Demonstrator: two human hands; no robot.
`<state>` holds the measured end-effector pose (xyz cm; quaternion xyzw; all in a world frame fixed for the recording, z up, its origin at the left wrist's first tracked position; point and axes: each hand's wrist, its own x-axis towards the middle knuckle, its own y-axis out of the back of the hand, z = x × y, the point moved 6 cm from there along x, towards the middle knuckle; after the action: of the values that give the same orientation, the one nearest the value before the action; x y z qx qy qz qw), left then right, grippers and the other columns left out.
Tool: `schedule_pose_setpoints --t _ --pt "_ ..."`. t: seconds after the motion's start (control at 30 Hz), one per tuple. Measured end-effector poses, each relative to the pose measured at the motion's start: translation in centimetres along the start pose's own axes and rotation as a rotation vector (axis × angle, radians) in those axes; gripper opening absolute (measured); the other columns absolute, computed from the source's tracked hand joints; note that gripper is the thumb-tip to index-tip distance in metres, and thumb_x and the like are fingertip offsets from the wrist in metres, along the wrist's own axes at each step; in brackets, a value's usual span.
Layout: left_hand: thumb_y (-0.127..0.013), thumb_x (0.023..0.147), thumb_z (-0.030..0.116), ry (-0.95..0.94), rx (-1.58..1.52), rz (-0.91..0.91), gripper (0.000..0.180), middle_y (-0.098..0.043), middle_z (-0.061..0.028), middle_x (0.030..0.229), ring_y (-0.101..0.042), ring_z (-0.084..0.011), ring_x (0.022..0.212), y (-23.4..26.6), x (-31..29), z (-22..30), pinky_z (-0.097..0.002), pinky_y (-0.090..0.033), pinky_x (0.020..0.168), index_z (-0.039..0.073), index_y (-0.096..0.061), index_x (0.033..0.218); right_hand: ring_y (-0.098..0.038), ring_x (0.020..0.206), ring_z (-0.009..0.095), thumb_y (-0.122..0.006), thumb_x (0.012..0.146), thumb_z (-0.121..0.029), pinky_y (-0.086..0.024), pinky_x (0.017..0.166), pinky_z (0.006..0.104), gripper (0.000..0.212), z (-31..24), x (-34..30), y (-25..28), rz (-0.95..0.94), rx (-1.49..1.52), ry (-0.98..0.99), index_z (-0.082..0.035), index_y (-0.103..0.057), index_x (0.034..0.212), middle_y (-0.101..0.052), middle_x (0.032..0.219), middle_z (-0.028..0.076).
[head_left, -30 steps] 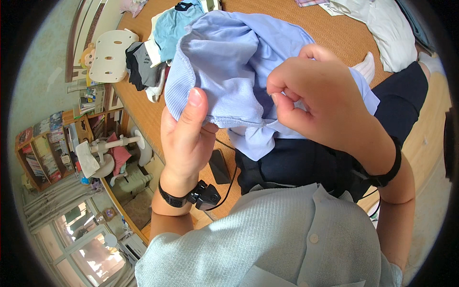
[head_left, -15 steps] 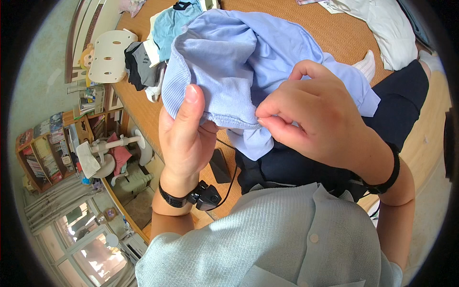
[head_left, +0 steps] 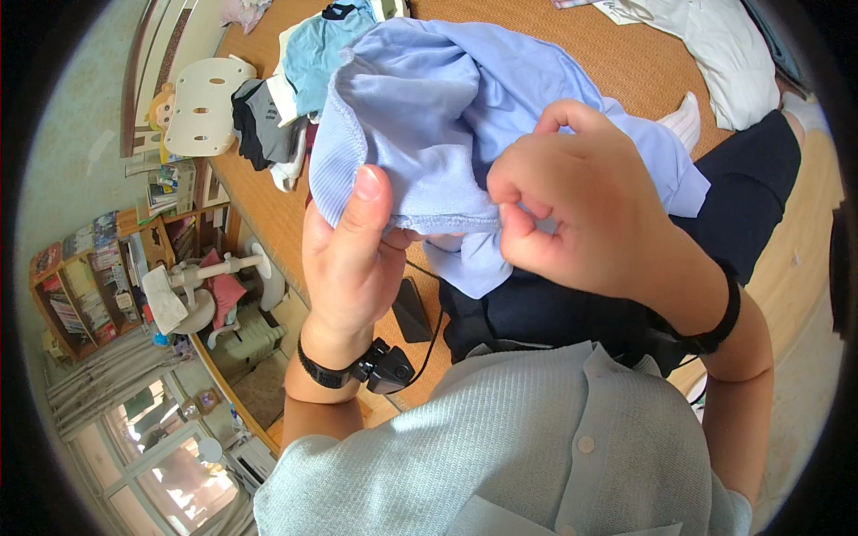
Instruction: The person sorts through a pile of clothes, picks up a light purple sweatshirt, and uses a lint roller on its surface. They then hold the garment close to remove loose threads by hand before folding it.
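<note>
Light-blue garment (head_left: 536, 76): centre to upper right of frame, draped over the brown woven surface (head_left: 626, 62); one lower corner hangs over the dark trousers (head_left: 554, 308).

Right hand (head_left: 581, 196): right of centre. Thumb and forefinger drawn together at the right end of the raised seam (head_left: 442, 221); cannot tell whether cloth or something finer is nipped between them.

Left hand (head_left: 353, 255): left of centre, clamped on the garment's lower left part, thumb on top, other fingers underneath and mostly hidden.

Ribbed band (head_left: 331, 183): curves along the garment's left edge, running down behind the left thumb.

Seam: spans the gap between the hands, nearly straight.

Handling note (judgement): left grip best kept firm and close to the seam, cloth flat, tension light; hard stretching may pucker the knit. Right pinch best kept at the very tips, clear of neighbouring loops.
</note>
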<state>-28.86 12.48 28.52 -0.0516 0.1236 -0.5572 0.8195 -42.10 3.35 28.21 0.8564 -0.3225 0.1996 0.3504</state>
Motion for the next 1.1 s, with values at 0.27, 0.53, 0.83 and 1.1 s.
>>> schedule_pose_setpoints --t 0.27,0.53,0.83,1.1 --pt "-0.032 0.096 0.032 0.03 -0.283 0.011 0.045 -0.055 -0.0163 0.118 -0.058 -0.0305 0.104 1.4 0.1 -0.2 -0.0453 -0.05 0.084 0.001 -0.038 0.128 -0.041 0.05 0.011 -0.063 0.061 0.004 -0.034 0.051 0.0246 0.017 0.9 -0.2 0.2 0.049 0.156 -0.157 -0.01 -0.056 0.068 -0.042 0.051 -0.003" --pt "-0.031 0.096 0.032 0.047 -0.304 0.031 0.044 -0.055 -0.017 0.118 -0.058 -0.0311 0.103 1.7 0.1 -0.5 -0.0455 -0.052 0.083 0.001 -0.038 0.128 -0.04 0.046 0.011 -0.068 0.066 0.001 -0.037 0.057 0.0272 0.015 -0.1 0.1 -0.1 0.077 0.107 -0.023 -0.01 -0.059 0.072 -0.044 0.052 -0.005" --pt "-0.029 0.097 0.033 0.004 -0.107 -0.053 0.049 -0.054 -0.0221 0.117 -0.059 -0.0338 0.1 0.4 0.3 -0.1 -0.047 -0.055 0.078 -0.004 -0.034 0.128 -0.047 0.048 0.018 -0.063 0.06 0.004 -0.042 0.071 0.0328 0.02 -0.9 0.6 -0.3 0.126 -0.206 0.087 -0.01 -0.052 0.069 -0.05 0.056 -0.001" --pt "-0.027 0.097 0.033 0.082 -0.335 -0.075 0.047 -0.048 -0.018 0.127 -0.053 -0.0356 0.11 1.2 0.5 -0.6 -0.0524 -0.051 0.084 0.004 -0.031 0.134 -0.042 0.051 0.01 -0.063 0.064 0.003 -0.035 0.052 0.0234 0.015 1.5 -0.1 0.0 0.041 0.182 -0.197 -0.008 -0.057 0.071 -0.046 0.054 -0.004"
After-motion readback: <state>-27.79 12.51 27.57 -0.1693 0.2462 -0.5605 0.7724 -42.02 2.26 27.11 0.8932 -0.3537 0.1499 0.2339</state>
